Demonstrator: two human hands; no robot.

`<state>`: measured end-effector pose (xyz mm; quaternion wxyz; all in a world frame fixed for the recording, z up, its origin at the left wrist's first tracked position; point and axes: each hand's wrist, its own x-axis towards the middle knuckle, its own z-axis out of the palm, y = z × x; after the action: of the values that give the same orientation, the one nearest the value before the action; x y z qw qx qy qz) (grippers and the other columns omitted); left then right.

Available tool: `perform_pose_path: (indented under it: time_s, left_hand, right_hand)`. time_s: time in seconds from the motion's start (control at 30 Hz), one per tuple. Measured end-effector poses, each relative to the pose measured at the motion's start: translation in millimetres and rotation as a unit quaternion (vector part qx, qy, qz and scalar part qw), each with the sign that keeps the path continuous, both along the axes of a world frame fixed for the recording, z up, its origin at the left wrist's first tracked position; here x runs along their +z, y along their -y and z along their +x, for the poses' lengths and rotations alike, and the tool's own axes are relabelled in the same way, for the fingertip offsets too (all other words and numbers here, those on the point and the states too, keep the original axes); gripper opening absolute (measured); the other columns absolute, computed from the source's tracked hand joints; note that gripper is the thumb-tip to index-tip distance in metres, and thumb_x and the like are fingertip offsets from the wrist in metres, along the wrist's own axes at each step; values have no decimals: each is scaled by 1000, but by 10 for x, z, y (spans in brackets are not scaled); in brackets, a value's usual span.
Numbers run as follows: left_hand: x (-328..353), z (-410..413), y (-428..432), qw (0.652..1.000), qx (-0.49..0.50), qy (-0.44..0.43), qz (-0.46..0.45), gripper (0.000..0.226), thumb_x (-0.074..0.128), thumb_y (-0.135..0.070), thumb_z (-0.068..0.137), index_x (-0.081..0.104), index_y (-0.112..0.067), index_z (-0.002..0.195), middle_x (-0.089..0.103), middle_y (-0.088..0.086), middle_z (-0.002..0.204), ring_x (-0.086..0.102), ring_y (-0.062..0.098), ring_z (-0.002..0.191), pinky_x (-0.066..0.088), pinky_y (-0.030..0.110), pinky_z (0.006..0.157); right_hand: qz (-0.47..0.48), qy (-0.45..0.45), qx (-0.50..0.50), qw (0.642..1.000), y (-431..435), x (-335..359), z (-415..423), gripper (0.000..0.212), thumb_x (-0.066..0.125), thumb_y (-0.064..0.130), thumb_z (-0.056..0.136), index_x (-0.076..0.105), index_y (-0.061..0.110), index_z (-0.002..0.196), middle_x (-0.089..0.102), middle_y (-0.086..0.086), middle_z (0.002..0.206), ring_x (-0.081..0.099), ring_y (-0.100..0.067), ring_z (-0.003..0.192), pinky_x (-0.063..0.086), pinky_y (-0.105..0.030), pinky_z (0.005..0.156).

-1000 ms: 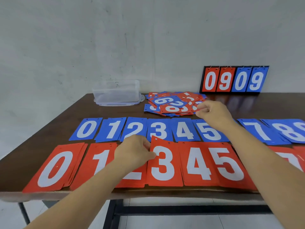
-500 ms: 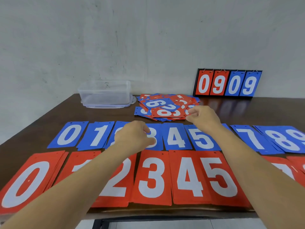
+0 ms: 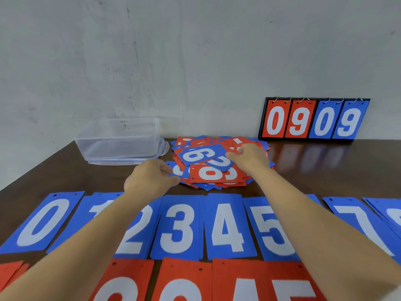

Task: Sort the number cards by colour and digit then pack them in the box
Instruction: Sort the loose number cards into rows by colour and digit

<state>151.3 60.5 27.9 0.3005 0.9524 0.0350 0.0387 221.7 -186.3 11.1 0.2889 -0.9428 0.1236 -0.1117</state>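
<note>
- The loose pile of number cards [image 3: 213, 170] lies far back on the worktop [image 3: 65, 177], just right of the clear plastic box [image 3: 121, 142].
- The left hand [image 3: 152, 181], fingers curled, is at the pile's left edge; I cannot tell whether it grips anything.
- The right hand [image 3: 249, 158] rests on the pile; I cannot tell whether it pinches a card.
- The sorted blue row [image 3: 182, 227] and red row [image 3: 184, 279] lie nearer.

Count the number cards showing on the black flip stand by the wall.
4, left to right: red 0, red 9, blue 0, blue 9. More may hang behind them.
</note>
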Motion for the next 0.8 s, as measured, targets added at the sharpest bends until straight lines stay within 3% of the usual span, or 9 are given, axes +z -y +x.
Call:
perform_pose_path:
  time_s: [0.07, 0.13, 0.17, 0.27, 0.33, 0.47, 0.6, 0.7, 0.8]
  left_hand:
    - [-56, 75, -72, 1000, 7, -4, -8, 28, 73, -39, 80, 65, -28, 104, 61, -16, 83, 61, 9, 85, 55, 36, 83]
    - [-107, 130, -146, 1000, 12, -9, -15, 28, 74, -40, 80, 66, -28, 104, 64, -13, 88, 62, 7, 84, 55, 36, 83]
    - [-132, 157, -182, 1000, 15, -10, -18, 27, 74, -40, 80, 66, -28, 103, 65, -13, 88, 62, 6, 84, 55, 36, 82]
    - [-179, 227, -264, 999, 21, -11, -25, 24, 75, -40, 79, 67, -29, 99, 66, -13, 86, 61, 5, 82, 55, 32, 79]
    - [-195, 279, -295, 999, 17, -13, -24, 23, 75, -39, 79, 67, -29, 98, 66, -12, 85, 61, 6, 81, 55, 31, 78]
    - [-216, 345, -322, 999, 12, -19, -23, 22, 75, -37, 80, 67, -28, 98, 66, -11, 85, 62, 6, 80, 55, 29, 76]
    - [-223, 364, -311, 999, 2, -23, -27, 24, 74, -35, 81, 67, -25, 102, 66, -11, 85, 62, 6, 80, 54, 27, 77]
    - [-180, 384, -280, 999, -7, -10, -30, 25, 74, -34, 81, 67, -23, 103, 66, -10, 87, 62, 6, 82, 52, 25, 74]
    - [-115, 421, -219, 999, -16, 1, -35, 27, 74, -34, 81, 67, -23, 104, 67, -7, 90, 62, 7, 83, 50, 25, 74]
  right_hand:
    - [2, -10, -1, 1000, -124, -32, 171, 41, 61, 54, 86, 52, 15, 76, 54, -1, 76, 52, -20, 70, 38, -30, 56]
    - [-1, -29, -8, 1000, -242, -70, 339, 61, 58, 66, 82, 56, 10, 106, 60, -6, 107, 57, -28, 102, 47, -37, 77]
    - [-8, -37, -16, 999, -293, -87, 408, 71, 56, 73, 78, 54, 10, 111, 59, -8, 117, 53, -30, 112, 47, -41, 85]
    - [-49, -72, -38, 995, -411, -155, 544, 104, 54, 85, 66, 42, 9, 136, 42, -13, 143, 37, -32, 134, 34, -45, 106]
    - [-92, -104, -39, 990, -447, -200, 588, 114, 55, 87, 62, 34, 10, 144, 31, -14, 151, 26, -33, 140, 24, -47, 112]
    - [-78, -141, -39, 986, -406, -194, 679, 106, 64, 80, 64, 34, 15, 143, 26, -13, 151, 23, -32, 140, 24, -48, 110]
    - [-31, -109, -43, 993, -365, -194, 670, 95, 75, 61, 69, 32, 15, 141, 37, -8, 145, 30, -30, 137, 27, -47, 107]
    - [-2, -31, -50, 998, -322, -244, 630, 64, 76, 38, 77, 41, 19, 127, 53, -2, 127, 42, -26, 126, 26, -45, 104]
    - [9, 21, -56, 998, -213, -268, 560, 30, 68, 21, 82, 49, 22, 106, 60, 3, 102, 53, -22, 102, 27, -41, 92]
